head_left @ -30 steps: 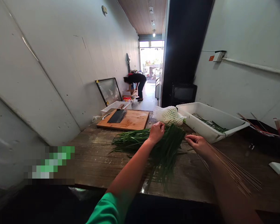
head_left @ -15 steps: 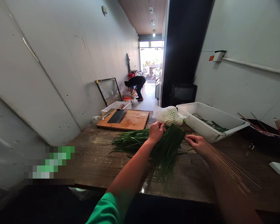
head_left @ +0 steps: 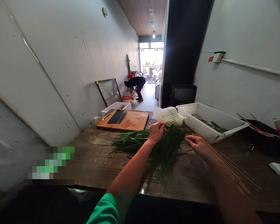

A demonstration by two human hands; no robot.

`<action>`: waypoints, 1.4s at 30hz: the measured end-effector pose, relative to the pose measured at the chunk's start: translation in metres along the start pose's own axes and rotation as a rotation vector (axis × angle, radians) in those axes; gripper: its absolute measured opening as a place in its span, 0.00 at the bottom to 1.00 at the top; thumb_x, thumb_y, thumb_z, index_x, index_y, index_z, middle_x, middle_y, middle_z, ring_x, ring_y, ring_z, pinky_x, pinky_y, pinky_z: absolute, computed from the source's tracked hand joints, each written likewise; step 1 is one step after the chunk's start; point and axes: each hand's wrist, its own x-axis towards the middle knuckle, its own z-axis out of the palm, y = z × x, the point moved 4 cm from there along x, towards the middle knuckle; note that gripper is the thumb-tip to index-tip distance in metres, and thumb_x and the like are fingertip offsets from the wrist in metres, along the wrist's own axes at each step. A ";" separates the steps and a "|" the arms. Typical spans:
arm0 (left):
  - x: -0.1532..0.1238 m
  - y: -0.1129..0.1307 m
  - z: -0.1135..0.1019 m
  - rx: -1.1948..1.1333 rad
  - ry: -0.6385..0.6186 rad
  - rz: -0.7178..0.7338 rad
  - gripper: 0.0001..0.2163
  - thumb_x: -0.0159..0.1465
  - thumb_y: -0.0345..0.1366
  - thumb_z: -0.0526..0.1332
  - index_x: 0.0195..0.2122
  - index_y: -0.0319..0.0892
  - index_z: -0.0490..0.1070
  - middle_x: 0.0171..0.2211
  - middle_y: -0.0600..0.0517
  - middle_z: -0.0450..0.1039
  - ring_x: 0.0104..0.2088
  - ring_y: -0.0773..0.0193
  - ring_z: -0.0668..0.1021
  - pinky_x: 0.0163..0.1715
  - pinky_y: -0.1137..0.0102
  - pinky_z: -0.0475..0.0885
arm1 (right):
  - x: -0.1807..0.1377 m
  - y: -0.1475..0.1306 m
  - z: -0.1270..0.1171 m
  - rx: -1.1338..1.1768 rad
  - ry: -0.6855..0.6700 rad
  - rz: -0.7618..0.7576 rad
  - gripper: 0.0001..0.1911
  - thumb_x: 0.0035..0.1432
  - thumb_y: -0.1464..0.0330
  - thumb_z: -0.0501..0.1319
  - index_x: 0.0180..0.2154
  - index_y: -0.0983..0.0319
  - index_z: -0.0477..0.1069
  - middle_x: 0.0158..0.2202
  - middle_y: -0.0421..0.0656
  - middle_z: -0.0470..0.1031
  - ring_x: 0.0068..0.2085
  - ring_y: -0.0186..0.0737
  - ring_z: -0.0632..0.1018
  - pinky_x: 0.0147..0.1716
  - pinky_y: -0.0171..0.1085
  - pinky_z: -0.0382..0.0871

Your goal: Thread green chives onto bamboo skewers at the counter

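A bunch of long green garlic chives (head_left: 169,155) drapes toward the table's front edge. My left hand (head_left: 156,132) is closed at its upper end, thumb and fingers pinched on the leaves. More chives (head_left: 130,138) lie flat to the left, partly behind my left wrist. My right hand (head_left: 197,143) is closed in a pinch at the right edge of the bunch, apparently on a thin bamboo skewer whose tip meets the leaves. Several loose bamboo skewers (head_left: 235,169) lie under and beside my right forearm, fanning toward the lower right.
A cleaver (head_left: 117,117) rests on a wooden cutting board (head_left: 137,119) at the back left. Behind the chives sits something in white foam netting (head_left: 169,115). A white tub (head_left: 235,124) with green scraps stands at the right. Far back, a person (head_left: 137,85) bends over boxes.
Both hands stay in nearly the same place. The hanging chive leaves have shifted slightly to the left at their lower ends.
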 end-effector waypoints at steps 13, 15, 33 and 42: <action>-0.001 0.001 0.000 0.002 0.003 -0.013 0.08 0.60 0.30 0.55 0.36 0.37 0.74 0.27 0.52 0.78 0.26 0.69 0.76 0.33 0.73 0.70 | 0.000 0.003 0.001 0.003 -0.008 0.022 0.20 0.50 0.56 0.57 0.33 0.64 0.77 0.31 0.45 0.79 0.33 0.42 0.76 0.33 0.37 0.67; 0.000 0.001 0.000 0.016 0.010 -0.002 0.08 0.60 0.30 0.55 0.36 0.37 0.74 0.27 0.52 0.78 0.26 0.69 0.75 0.33 0.72 0.69 | 0.001 0.004 0.001 0.001 -0.005 0.029 0.20 0.50 0.56 0.57 0.33 0.65 0.77 0.31 0.45 0.79 0.32 0.42 0.75 0.32 0.37 0.67; 0.000 0.002 -0.002 0.024 0.019 0.013 0.07 0.60 0.29 0.56 0.35 0.37 0.74 0.27 0.52 0.78 0.26 0.69 0.76 0.32 0.73 0.69 | 0.001 0.002 0.001 -0.003 0.001 0.005 0.19 0.50 0.56 0.57 0.33 0.63 0.78 0.31 0.44 0.79 0.33 0.42 0.76 0.34 0.37 0.67; 0.000 0.000 0.000 0.014 0.018 0.023 0.08 0.60 0.29 0.56 0.36 0.37 0.74 0.27 0.52 0.78 0.26 0.69 0.76 0.32 0.73 0.69 | 0.001 0.003 0.001 0.007 0.007 0.008 0.19 0.50 0.56 0.57 0.32 0.63 0.78 0.28 0.44 0.78 0.30 0.40 0.75 0.31 0.36 0.66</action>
